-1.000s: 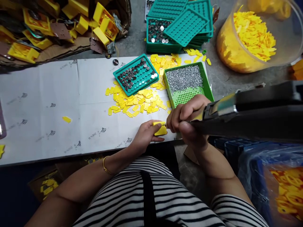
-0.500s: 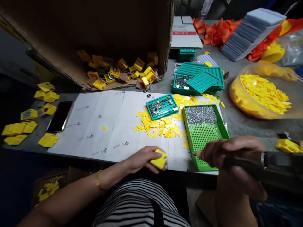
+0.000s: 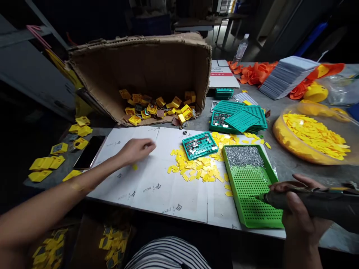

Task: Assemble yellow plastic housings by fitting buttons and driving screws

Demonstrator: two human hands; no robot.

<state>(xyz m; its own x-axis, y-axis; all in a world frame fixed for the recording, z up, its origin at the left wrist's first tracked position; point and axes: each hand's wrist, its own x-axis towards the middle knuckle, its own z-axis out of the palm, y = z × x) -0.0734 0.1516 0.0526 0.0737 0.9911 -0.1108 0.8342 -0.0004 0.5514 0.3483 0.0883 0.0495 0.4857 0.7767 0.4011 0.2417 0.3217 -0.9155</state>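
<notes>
My left hand (image 3: 136,150) reaches out low over the white paper sheets (image 3: 157,186), fingers stretched forward, nothing visible in it. A single small yellow piece (image 3: 135,167) lies just below it. My right hand (image 3: 300,211) grips a dark electric screwdriver (image 3: 314,203). The screwdriver's tip hovers over the green perforated tray (image 3: 252,213). That tray holds a mass of tiny silver screws (image 3: 243,155) at its far end. Between the hands lie a pile of small yellow plastic pieces (image 3: 196,169) and a teal tray of button cells (image 3: 199,144).
A cardboard box (image 3: 140,67) lies on its side at the back with yellow housings (image 3: 157,108) inside. A phone (image 3: 89,151) and more yellow housings (image 3: 46,163) sit left. Stacked teal trays (image 3: 242,118), a clear tub of yellow pieces (image 3: 311,134) and stacked cards (image 3: 286,76) stand right.
My left hand has let go of the yellow housing it held and stretched out to the left and forward. The right hand drew the screwdriver back over the green tray. The view tilted up.
</notes>
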